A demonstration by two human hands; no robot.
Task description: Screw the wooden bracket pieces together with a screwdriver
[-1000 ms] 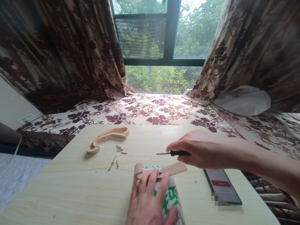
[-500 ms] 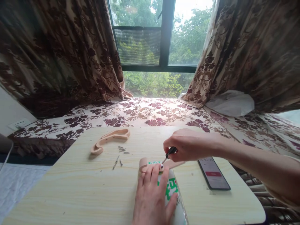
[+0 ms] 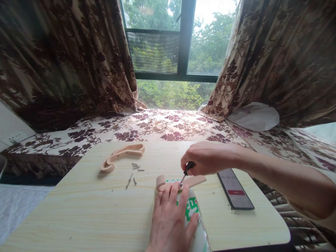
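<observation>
My right hand point(image 3: 201, 159) is closed around the dark handle of a screwdriver point(image 3: 187, 168). The tool slants down to the left, its tip at a screw head point(image 3: 181, 184) on a curved wooden piece point(image 3: 194, 181). That piece lies across the far end of a white package with green print point(image 3: 191, 206). My left hand point(image 3: 170, 220) rests spread over the package, fingers outstretched, fingertips pressing at the wood's near edge and hiding part of it. To the left lie several loose screws point(image 3: 135, 167). Behind them is another curved wooden part point(image 3: 123, 154), hook-shaped at one end.
A phone point(image 3: 236, 190) with a lit screen lies right of the package, near my right forearm. The pale wooden table point(image 3: 91, 210) has a rounded right corner. Beyond it are a flower-patterned covered ledge point(image 3: 162, 122), a white plastic bag point(image 3: 257, 117), curtains and a window.
The view has shifted slightly. My right hand has tilted a little, with the screwdriver still at the screw. My left hand stays in place on the package.
</observation>
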